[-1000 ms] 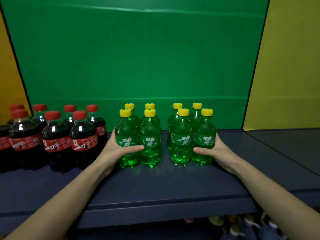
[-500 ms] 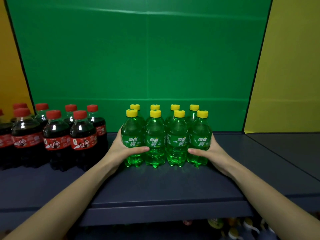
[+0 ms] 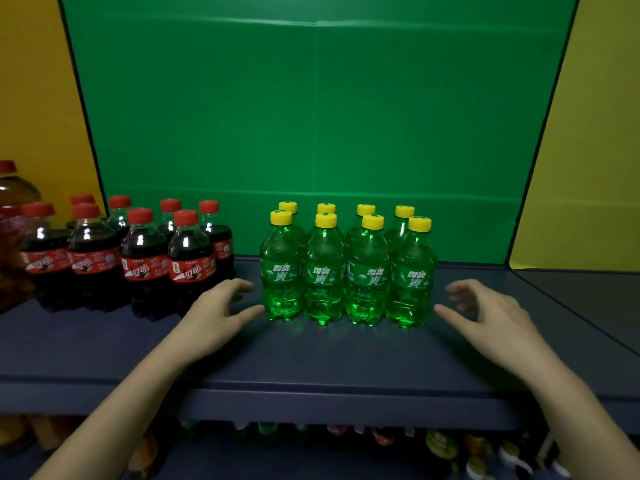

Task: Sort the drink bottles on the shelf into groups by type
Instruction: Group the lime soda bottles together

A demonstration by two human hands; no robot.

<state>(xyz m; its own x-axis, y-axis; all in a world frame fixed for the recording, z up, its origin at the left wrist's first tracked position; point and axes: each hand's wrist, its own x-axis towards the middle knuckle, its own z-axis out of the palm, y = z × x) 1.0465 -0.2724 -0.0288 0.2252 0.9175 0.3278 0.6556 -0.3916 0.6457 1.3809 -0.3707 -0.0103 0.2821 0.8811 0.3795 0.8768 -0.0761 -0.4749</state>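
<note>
Several green bottles with yellow caps (image 3: 346,271) stand packed in two tight rows at the middle of the dark blue shelf (image 3: 311,358). To their left stands a block of several dark cola bottles with red caps and red labels (image 3: 138,258). My left hand (image 3: 218,313) hovers open just left of the green group, thumb tip near the front left bottle's base. My right hand (image 3: 485,317) is open to the right of the group, fingers spread, a small gap from the nearest bottle. Neither hand holds anything.
A large amber bottle with a red cap (image 3: 14,216) stands at the far left edge. A green backdrop (image 3: 311,116) closes the shelf's rear, with yellow panels on both sides. More bottles (image 3: 443,445) sit on a lower shelf below the front edge.
Both hands pushed the two green clusters together into one block, then let go and drew back outward. The view shifted, showing more of the left side.
</note>
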